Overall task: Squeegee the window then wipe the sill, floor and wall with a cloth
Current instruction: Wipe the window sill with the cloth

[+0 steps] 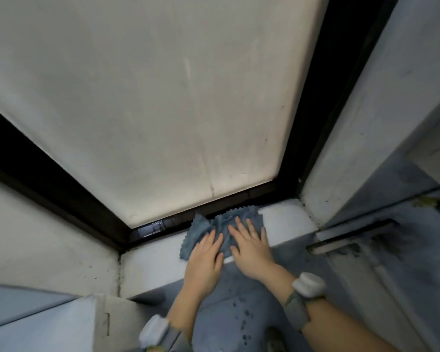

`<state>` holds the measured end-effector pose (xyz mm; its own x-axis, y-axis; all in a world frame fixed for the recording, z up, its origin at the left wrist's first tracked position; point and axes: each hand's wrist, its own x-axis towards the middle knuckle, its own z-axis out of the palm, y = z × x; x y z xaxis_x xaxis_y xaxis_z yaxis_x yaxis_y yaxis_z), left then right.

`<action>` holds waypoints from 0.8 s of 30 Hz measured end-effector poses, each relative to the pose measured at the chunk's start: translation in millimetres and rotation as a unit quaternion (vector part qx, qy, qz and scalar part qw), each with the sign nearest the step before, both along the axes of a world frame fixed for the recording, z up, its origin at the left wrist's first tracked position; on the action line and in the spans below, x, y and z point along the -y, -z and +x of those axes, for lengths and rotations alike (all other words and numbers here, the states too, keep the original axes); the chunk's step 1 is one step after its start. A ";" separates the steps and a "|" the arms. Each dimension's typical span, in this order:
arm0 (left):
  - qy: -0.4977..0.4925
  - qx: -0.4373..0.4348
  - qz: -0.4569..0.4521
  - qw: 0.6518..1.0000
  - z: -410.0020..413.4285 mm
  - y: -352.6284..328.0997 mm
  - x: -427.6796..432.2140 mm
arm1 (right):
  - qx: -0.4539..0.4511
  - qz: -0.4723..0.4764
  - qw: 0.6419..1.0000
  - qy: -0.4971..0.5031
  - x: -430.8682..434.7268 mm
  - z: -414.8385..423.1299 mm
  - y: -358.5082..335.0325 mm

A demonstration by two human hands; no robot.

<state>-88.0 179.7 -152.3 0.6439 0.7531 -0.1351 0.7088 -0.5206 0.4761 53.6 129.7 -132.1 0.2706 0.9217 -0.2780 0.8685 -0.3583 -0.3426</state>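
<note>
L hand, R hand flat on 1 cloth, sill

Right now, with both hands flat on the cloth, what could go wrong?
1. The cloth rides up against the dark window frame, so grime may smear onto it.
2. The left hand and right hand press near the sill edge; the cloth could slide off.
3. Dark drops dot the floor below, possibly slippery.

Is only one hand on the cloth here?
No, the left hand and the right hand both press flat on the blue cloth on the sill.
</note>
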 end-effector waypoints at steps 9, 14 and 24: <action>0.050 -0.005 -0.005 0.999 -17.0 -12.8 9.6 | -0.046 0.037 0.994 -0.095 24.7 13.1 3.2; 0.029 0.003 -0.066 0.997 -38.1 -38.9 7.2 | -0.083 0.169 0.982 0.006 24.6 18.0 -1.3; -0.235 0.147 0.127 0.953 -18.0 -107.5 -43.4 | -0.162 0.255 0.920 0.249 -63.2 3.3 -91.8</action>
<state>-106.0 223.1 -44.7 0.2101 0.9519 0.2229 0.7474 -0.3034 0.5910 56.9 193.0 -40.3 0.6743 0.7383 0.0153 0.4623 -0.4060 -0.7883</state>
